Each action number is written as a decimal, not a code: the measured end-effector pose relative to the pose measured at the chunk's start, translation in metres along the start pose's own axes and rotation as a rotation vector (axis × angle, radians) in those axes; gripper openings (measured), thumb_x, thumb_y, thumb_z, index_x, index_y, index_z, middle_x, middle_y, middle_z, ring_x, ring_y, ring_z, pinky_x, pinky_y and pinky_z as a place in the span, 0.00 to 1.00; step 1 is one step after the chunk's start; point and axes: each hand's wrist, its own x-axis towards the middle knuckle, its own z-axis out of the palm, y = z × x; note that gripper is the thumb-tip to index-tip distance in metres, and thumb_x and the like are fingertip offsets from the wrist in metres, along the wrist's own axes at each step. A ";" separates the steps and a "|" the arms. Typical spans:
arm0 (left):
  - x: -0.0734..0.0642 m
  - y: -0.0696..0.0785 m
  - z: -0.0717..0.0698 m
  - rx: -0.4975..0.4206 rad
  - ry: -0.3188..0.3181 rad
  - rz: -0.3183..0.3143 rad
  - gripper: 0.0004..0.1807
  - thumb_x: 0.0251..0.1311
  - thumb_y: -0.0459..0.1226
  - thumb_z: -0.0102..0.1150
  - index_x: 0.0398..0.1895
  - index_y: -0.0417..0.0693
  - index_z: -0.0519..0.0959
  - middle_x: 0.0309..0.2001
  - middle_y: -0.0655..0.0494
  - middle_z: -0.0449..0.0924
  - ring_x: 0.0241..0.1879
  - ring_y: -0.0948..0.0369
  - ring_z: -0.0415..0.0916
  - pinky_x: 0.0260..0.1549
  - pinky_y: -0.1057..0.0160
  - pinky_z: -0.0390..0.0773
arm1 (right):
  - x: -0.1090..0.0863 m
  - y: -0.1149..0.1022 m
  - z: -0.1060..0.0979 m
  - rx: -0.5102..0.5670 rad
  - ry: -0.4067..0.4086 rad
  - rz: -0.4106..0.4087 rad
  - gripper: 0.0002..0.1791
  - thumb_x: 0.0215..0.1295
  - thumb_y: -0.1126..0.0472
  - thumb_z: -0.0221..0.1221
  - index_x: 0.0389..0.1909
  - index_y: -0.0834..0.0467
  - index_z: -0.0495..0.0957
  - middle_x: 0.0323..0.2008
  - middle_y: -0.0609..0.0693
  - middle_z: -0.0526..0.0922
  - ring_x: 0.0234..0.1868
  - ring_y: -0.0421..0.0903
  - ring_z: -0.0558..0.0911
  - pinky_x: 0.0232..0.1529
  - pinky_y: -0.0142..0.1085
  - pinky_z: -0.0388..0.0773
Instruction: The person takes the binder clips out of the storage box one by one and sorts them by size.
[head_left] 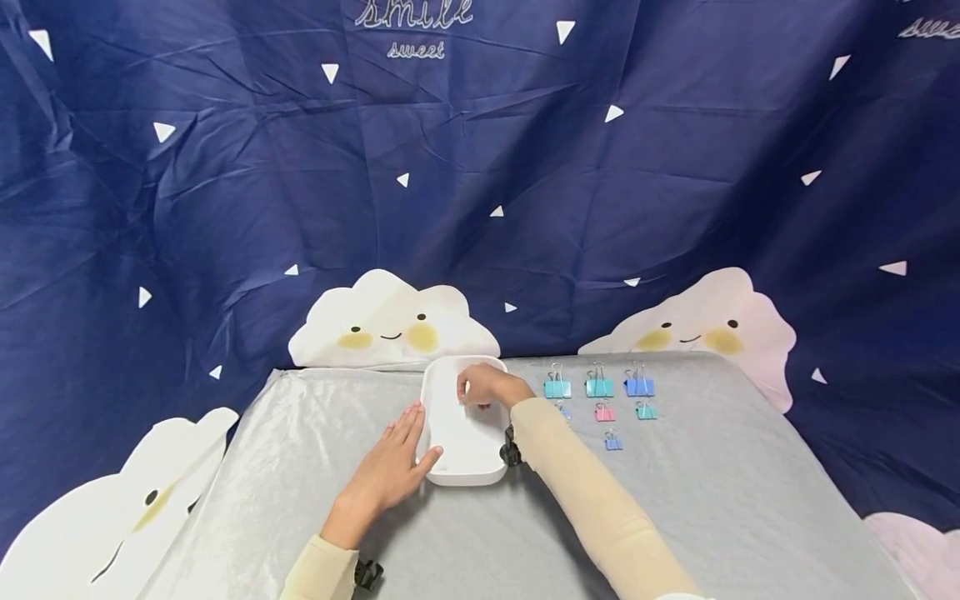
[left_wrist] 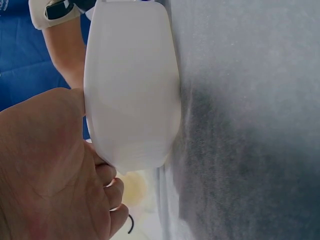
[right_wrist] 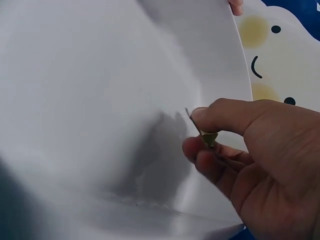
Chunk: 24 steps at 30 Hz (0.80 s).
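A white rectangular tray (head_left: 465, 479) with rounded corners lies on the grey cloth. My left hand (head_left: 392, 467) rests against its left side, fingers straight along the wall and thumb over the rim; in the left wrist view the palm (left_wrist: 45, 160) is beside the tray's outer wall (left_wrist: 132, 90). Inside the tray, toward its far end, my right hand (head_left: 489, 385) is over the floor. Seen from the right wrist, that hand pinches a small olive-green binder clip (right_wrist: 209, 138) between thumb and fingers, a wire handle sticking out past the thumb.
Right of the tray, binder clips stand in rows: large teal (head_left: 599, 387) and blue (head_left: 640, 387) ones at the back, smaller pink (head_left: 604, 413) and teal (head_left: 646, 412) ones in front, and a small blue one (head_left: 613, 442) nearest. A navy curtain (head_left: 525, 167) hangs behind.
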 end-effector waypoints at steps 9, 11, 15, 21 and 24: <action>0.001 0.001 -0.001 0.005 -0.008 -0.006 0.44 0.81 0.56 0.47 0.84 0.33 0.53 0.86 0.40 0.52 0.85 0.44 0.52 0.83 0.41 0.57 | 0.004 0.008 -0.001 0.045 0.112 -0.073 0.05 0.66 0.68 0.65 0.37 0.56 0.87 0.30 0.47 0.88 0.27 0.41 0.88 0.36 0.27 0.78; 0.001 0.001 -0.001 0.006 -0.005 -0.004 0.44 0.81 0.56 0.47 0.84 0.33 0.54 0.86 0.40 0.52 0.85 0.44 0.53 0.83 0.41 0.57 | 0.004 0.009 -0.001 0.035 0.121 -0.076 0.06 0.64 0.69 0.66 0.38 0.55 0.87 0.33 0.47 0.88 0.29 0.38 0.85 0.40 0.29 0.80; 0.001 0.001 -0.001 0.008 -0.004 -0.004 0.44 0.81 0.56 0.47 0.84 0.33 0.54 0.86 0.40 0.52 0.85 0.44 0.53 0.83 0.41 0.57 | 0.002 0.008 -0.002 0.033 0.144 -0.085 0.07 0.63 0.68 0.69 0.41 0.57 0.88 0.37 0.48 0.88 0.33 0.39 0.82 0.45 0.32 0.82; 0.000 0.001 -0.001 -0.002 -0.003 -0.005 0.44 0.81 0.56 0.47 0.84 0.33 0.54 0.85 0.40 0.52 0.85 0.44 0.53 0.83 0.41 0.57 | -0.004 0.009 -0.007 0.089 0.134 -0.109 0.09 0.61 0.66 0.75 0.40 0.59 0.86 0.29 0.48 0.86 0.27 0.39 0.84 0.37 0.29 0.80; 0.000 0.001 0.000 0.000 -0.007 -0.007 0.44 0.81 0.57 0.47 0.84 0.33 0.53 0.86 0.40 0.52 0.85 0.44 0.53 0.83 0.41 0.57 | -0.006 0.010 -0.009 0.096 0.137 -0.146 0.11 0.61 0.66 0.75 0.34 0.58 0.80 0.23 0.46 0.82 0.23 0.38 0.79 0.31 0.29 0.75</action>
